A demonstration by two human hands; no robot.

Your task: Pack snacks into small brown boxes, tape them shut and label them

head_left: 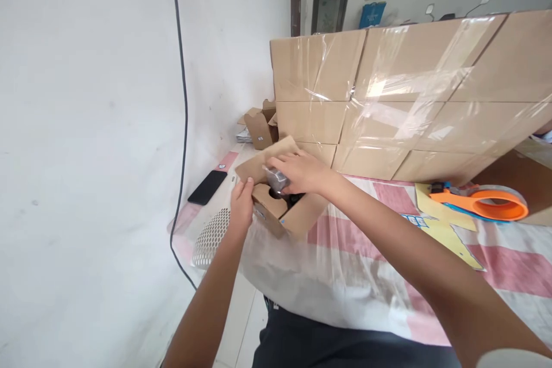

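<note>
A small open cardboard box [297,215] stands near the table's left corner, its lid flap tilted up behind. My left hand [241,204] grips the box's near left wall. My right hand [302,171] reaches over the opening and holds a small dark item in clear plastic wrap [276,178] down into the cardboard insert inside the box. What the wrapped item is cannot be made out.
A stack of large taped cartons [388,98] fills the back of the table. An orange tape dispenser [483,201] lies at right on yellow sheets [448,230]. A black phone [207,187], a white mesh piece [211,236] and another small open box [261,126] lie at left. A black cable [183,98] hangs down the wall.
</note>
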